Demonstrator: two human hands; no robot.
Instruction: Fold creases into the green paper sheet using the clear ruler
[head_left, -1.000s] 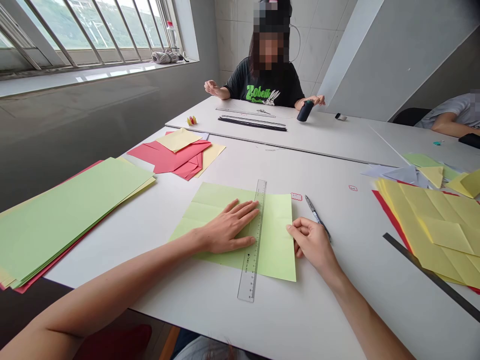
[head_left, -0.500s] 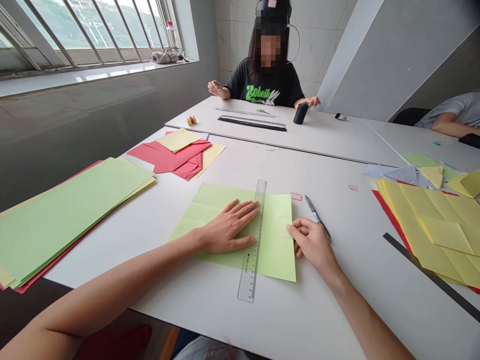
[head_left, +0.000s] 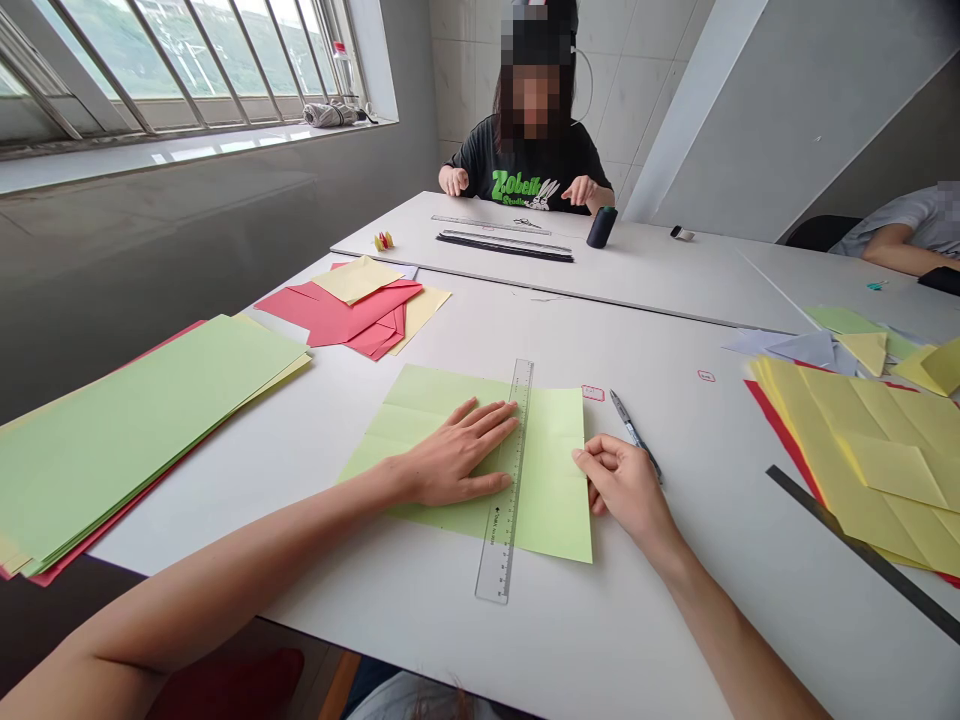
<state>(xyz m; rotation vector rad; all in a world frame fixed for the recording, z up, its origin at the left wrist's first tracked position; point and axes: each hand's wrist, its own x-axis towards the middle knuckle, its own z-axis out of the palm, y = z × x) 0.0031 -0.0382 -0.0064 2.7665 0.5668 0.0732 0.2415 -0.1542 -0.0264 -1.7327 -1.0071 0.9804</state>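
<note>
Head view looks down on a light green paper sheet (head_left: 442,400) lying flat on a white table (head_left: 375,620), directly under both hands, with fold creases across it. A clear plastic ruler (head_left: 504,480) lies on the sheet, running front to back and overhanging its near and far edges. The left hand (head_left: 454,455) is open, palm down on the sheet, with its fingers reaching the ruler's left edge. The right hand (head_left: 622,485) is curled at the sheet's right edge, its fingertips (head_left: 579,456) on the paper; whether they pinch it, I cannot tell.

Just right of the sheet lies a pen (head_left: 634,435), near the right hand but apart from it. Left of the sheet is a stack of green paper (head_left: 142,430), and beyond it, red and yellow folded paper (head_left: 352,310). Right of the sheet lie yellow paper (head_left: 847,450) and a black ruler (head_left: 862,550). Far beyond the sheet, a co-worker's hands (head_left: 581,190) hover near a dark thread spool (head_left: 601,227).
</note>
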